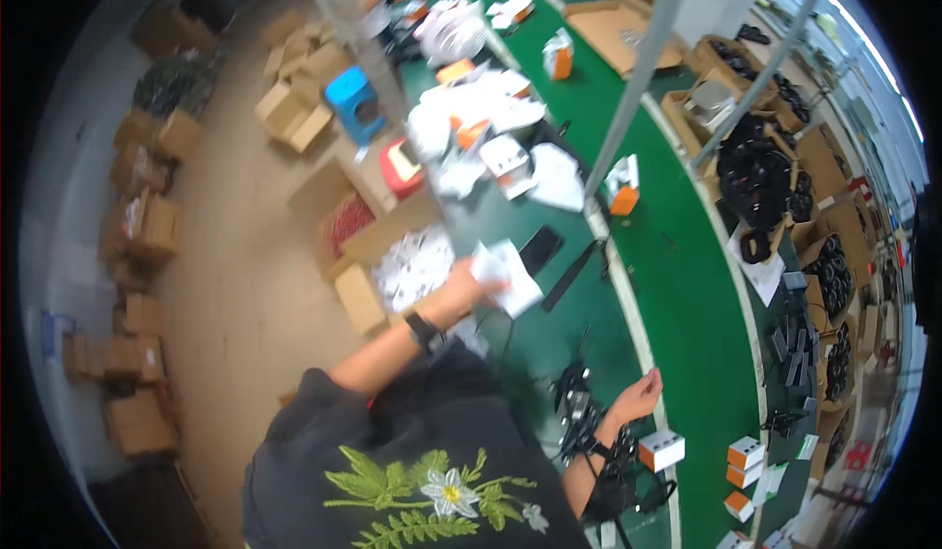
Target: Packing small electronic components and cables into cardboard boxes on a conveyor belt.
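Observation:
My left hand [475, 286] grips a folded white paper [513, 279] over the near edge of the dark green table, slightly blurred. Just beyond the paper lie a black phone [541, 251] and a flat black strip [573, 276]. At the green conveyor belt's near edge, my right hand [638, 398] has its fingers drawn together; whatever they may pinch is too small to make out. Beside my right wrist stands a white and orange box [662, 449]. A tangle of black cables [581, 407] sits on the table left of that wrist.
An open carton of white pieces [412, 266] stands by the table on my left. White bags and boxes [481, 112] are heaped farther up the table. A grey metal post [638, 88] rises beside the green belt [687, 294]. Another person [353, 0] works at the far end.

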